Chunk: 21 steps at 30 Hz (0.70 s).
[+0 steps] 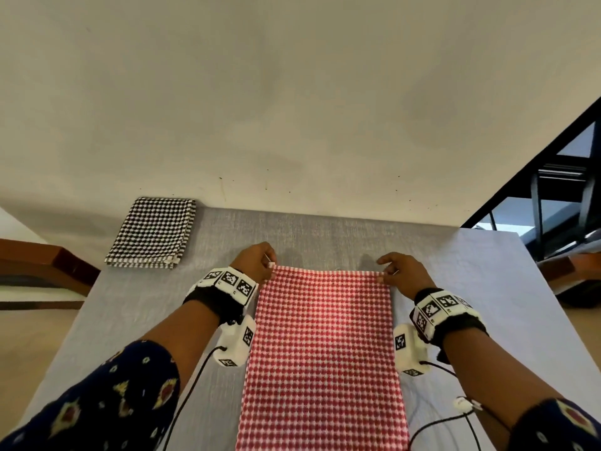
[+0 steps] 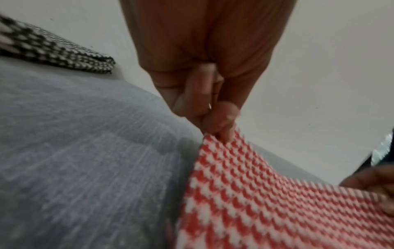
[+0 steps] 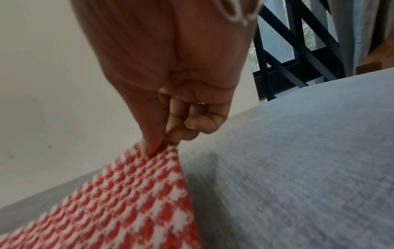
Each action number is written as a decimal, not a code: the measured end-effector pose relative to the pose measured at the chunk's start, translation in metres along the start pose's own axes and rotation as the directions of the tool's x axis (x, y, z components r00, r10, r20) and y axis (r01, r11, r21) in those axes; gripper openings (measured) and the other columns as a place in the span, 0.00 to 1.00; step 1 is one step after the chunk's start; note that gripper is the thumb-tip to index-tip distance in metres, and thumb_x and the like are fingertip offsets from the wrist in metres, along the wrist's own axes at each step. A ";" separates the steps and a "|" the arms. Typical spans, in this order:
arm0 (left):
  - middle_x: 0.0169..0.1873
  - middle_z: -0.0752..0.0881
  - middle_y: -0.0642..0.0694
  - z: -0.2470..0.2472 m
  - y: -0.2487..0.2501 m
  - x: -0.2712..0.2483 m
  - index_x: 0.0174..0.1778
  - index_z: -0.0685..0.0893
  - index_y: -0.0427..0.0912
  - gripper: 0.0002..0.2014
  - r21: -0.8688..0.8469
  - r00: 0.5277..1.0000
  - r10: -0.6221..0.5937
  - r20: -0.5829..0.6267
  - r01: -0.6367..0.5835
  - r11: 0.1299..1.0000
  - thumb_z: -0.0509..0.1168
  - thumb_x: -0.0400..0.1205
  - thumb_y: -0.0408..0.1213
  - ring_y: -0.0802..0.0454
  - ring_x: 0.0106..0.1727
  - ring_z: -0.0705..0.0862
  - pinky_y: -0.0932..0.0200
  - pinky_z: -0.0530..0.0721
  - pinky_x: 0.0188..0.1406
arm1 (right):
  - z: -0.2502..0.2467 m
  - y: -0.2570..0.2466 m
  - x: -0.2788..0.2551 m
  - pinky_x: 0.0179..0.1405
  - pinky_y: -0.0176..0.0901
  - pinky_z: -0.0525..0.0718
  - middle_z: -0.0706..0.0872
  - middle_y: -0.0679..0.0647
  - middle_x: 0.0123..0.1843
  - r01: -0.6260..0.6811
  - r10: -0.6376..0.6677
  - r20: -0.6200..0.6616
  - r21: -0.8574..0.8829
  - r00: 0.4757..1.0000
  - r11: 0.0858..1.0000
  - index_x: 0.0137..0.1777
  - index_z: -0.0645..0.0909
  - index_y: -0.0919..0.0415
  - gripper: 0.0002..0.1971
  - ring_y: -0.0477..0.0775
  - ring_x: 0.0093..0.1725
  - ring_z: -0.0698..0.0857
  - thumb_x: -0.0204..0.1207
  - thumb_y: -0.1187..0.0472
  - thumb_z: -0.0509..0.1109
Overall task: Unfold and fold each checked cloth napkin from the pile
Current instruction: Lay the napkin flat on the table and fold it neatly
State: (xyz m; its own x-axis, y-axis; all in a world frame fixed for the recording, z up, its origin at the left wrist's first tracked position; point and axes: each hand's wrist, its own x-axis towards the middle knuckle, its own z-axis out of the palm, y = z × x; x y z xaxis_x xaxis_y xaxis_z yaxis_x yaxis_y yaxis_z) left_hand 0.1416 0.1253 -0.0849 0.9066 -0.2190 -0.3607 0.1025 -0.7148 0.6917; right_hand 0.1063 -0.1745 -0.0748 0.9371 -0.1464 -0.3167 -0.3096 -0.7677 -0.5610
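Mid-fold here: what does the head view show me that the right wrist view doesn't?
Only the head view shows the left hand pinching the red napkin's far left corner, the folded black checked napkin lying apart at the table's far left, and the red napkin's full length.

Only the right wrist view shows the right hand's grip from below: thumb and fingers pinching the corner, other fingers curled, plus the dark window frame close up.

Both show the red napkin, grey table and right hand.

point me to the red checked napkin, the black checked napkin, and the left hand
red checked napkin (image 1: 322,346), head view, middle of its flat top face.
black checked napkin (image 1: 153,232), head view, centre of the folded top layer.
left hand (image 1: 255,260), head view, back of the hand pinching the red napkin's far corner.
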 end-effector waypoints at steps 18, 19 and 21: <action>0.37 0.85 0.45 0.007 -0.013 -0.169 0.34 0.78 0.48 0.14 -0.063 0.978 0.205 0.031 -0.203 0.977 0.67 0.74 0.23 0.50 0.35 0.87 0.64 0.84 0.25 | 0.005 0.042 -0.171 0.38 0.21 0.79 0.84 0.45 0.39 0.377 -0.379 0.022 0.072 0.925 0.924 0.34 0.79 0.45 0.19 0.39 0.44 0.84 0.66 0.74 0.75; 0.39 0.85 0.46 0.016 -0.021 -0.180 0.33 0.77 0.51 0.15 -0.038 0.975 0.221 0.026 -0.220 0.975 0.69 0.73 0.24 0.52 0.36 0.86 0.62 0.85 0.28 | 0.012 0.050 -0.181 0.39 0.23 0.79 0.84 0.45 0.39 0.393 -0.395 0.025 0.057 0.919 0.918 0.34 0.79 0.44 0.21 0.41 0.46 0.84 0.66 0.75 0.74; 0.38 0.82 0.57 0.032 -0.034 -0.196 0.33 0.75 0.57 0.17 0.035 0.965 0.260 0.031 -0.261 0.965 0.71 0.73 0.28 0.62 0.35 0.82 0.67 0.83 0.35 | 0.024 0.064 -0.194 0.41 0.26 0.81 0.84 0.46 0.40 0.417 -0.419 0.032 0.036 0.908 0.908 0.36 0.79 0.43 0.21 0.43 0.48 0.83 0.66 0.76 0.73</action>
State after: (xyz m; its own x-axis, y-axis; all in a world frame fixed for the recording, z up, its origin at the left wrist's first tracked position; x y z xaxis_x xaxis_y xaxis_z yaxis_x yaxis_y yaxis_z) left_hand -0.0526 0.1707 -0.0577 0.8888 -0.4180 -0.1880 -0.1518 -0.6554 0.7399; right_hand -0.0989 -0.1804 -0.0676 0.9751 0.2082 -0.0768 0.1044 -0.7359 -0.6690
